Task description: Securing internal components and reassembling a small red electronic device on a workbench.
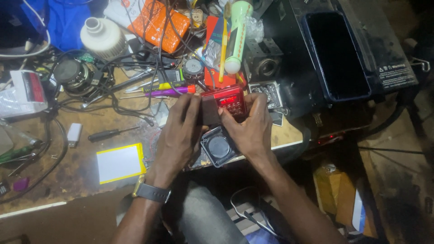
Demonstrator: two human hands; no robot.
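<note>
Cluttered from edge to edge, the wooden workbench carries tangled black wires, screwdrivers, a round loose speaker, a white ribbed plastic bottle, an orange pouch and a pale green torch. A flat silver battery pack edged in yellow tape lies on the bare wood to the left, and a dark phone rests on a black case at the right.

Near the front edge of the bench, a little right of its middle, a small red radio with a lit red display is held up between both hands. Its long axis runs roughly left to right, across the person's body, with the button face turned up toward the head camera. The left hand — a dark watch with a gold case on its wrist — wraps the radio's left end, fingers curled over the top and closed on the casing. The right hand grips the right end, its thumb lying across the front just below the display. Both hands are equally near, each closed on its own end of the radio.

Directly below the radio, between the wrists, a small square grey speaker unit sits at the table edge — close under the hands, though I cannot tell whether it touches them.
</note>
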